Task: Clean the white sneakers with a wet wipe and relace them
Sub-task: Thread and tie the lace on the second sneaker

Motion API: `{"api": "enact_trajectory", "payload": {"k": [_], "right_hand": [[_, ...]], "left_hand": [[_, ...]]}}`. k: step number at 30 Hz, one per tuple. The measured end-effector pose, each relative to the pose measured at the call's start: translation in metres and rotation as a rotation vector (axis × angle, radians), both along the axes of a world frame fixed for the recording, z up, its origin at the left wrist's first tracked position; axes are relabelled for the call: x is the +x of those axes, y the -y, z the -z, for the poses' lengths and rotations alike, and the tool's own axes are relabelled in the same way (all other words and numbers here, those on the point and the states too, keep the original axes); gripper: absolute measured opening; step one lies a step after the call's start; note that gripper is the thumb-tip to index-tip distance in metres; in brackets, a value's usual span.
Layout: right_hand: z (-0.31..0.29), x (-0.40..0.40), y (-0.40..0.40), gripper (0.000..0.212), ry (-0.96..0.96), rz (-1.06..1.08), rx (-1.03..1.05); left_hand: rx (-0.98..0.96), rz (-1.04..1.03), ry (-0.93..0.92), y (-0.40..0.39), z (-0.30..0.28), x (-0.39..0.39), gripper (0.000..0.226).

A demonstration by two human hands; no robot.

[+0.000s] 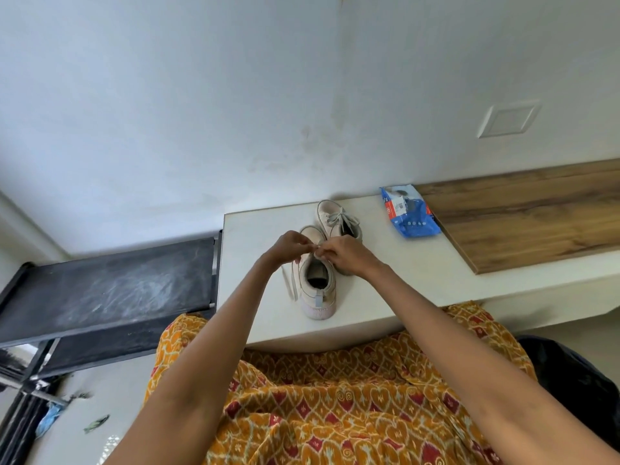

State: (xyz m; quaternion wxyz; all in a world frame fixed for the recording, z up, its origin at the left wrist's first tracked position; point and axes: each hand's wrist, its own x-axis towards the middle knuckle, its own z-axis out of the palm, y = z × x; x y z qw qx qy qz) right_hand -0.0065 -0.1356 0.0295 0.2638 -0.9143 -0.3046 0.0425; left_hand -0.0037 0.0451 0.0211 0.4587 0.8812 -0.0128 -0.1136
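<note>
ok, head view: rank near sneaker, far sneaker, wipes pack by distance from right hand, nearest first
1. Near sneaker: under the right hand, which works at its laces.
2. Far sneaker: just beyond the hand, by the wall.
3. Wipes pack: farthest, off to the right beside the wood panel.

light: soft, even daylight | shadows: faint | focus: sharp | edges: wide-angle bending

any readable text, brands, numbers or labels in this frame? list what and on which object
Blue wet wipe pack: print on its white and red label, too small and blurred to read.
Far sneaker and near sneaker: no visible text or logo.
Nothing else bears text.
</note>
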Motion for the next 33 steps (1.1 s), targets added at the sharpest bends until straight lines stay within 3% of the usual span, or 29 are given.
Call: {"api": "enact_trajectory", "payload": {"k": [8,12,15,17,20,22,24,27,33], "right_hand": [[0.008,0.004,-0.008,0.008,-0.043,0.116,0.018],[0.010,0.004,-0.007,0.008,-0.029,0.128,0.045],[0.011,0.006,-0.007,0.008,-0.031,0.108,0.070],[0.010,0.007,-0.011,0.008,-0.023,0.116,0.201],[0.002,0.009,-0.019,0.009,-0.006,0.349,0.535],[-0.004,0.015,-0.021,0.015,-0.101,0.435,0.632],[-0.006,0.021,-0.021,0.021,-0.258,0.358,0.526],[0.003,0.024,-0.019,0.022,-0.337,0.205,0.154],[0.007,0.016,-0.008,0.026,-0.503,0.184,0.274]], "left_hand": [[0.043,0.096,-0.002,-0.004,-0.005,-0.004,0.018],[0.169,0.072,0.102,-0.001,0.001,-0.001,0.007],[0.207,0.023,0.174,0.001,0.007,-0.001,0.014],[0.188,0.016,0.196,0.001,0.008,-0.004,0.014],[0.197,0.032,0.233,0.004,0.009,-0.009,0.006],[0.204,0.029,0.264,0.007,0.010,-0.010,0.003],[0.204,0.007,0.269,0.009,0.011,-0.010,0.005],[0.199,-0.037,0.270,0.012,0.014,-0.014,0.008],[0.046,-0.175,0.237,0.010,0.018,-0.020,0.009]]}}
